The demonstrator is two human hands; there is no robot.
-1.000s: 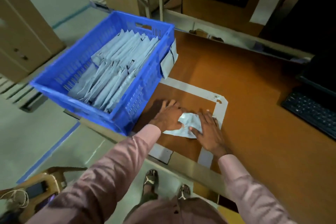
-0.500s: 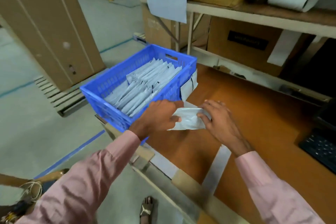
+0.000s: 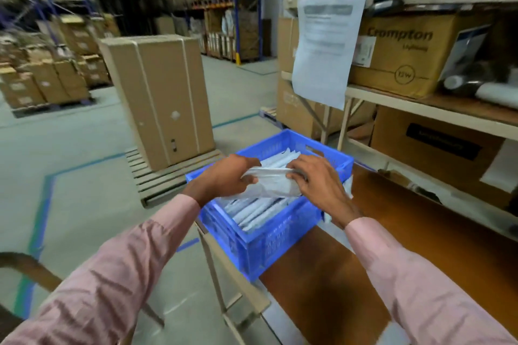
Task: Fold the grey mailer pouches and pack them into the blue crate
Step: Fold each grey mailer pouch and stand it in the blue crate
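Both hands hold one folded grey pouch (image 3: 273,183) above the blue crate (image 3: 269,238). The left hand (image 3: 228,178) grips its left end, thumb on the near face and fingers curled over the top edge. The right hand (image 3: 316,180) pinches the right end with its fingertips bent round the upper edge. The pouch lies roughly level, over the middle of the crate and clear of the contents below.

Inside the crate a row of packed pouches (image 3: 253,211) stands on edge, leaning side by side and running from the near wall toward the far one. The crate sits at the left end of a brown table (image 3: 392,232), its near corner overhanging the edge.

Pink sleeves (image 3: 117,280) cover both forearms. Behind the crate a tall carton (image 3: 159,101) stands on a pallet (image 3: 168,176). A paper sheet (image 3: 325,47) hangs from the shelf (image 3: 437,109) to the right, which carries a carton marked Crompton (image 3: 403,56).
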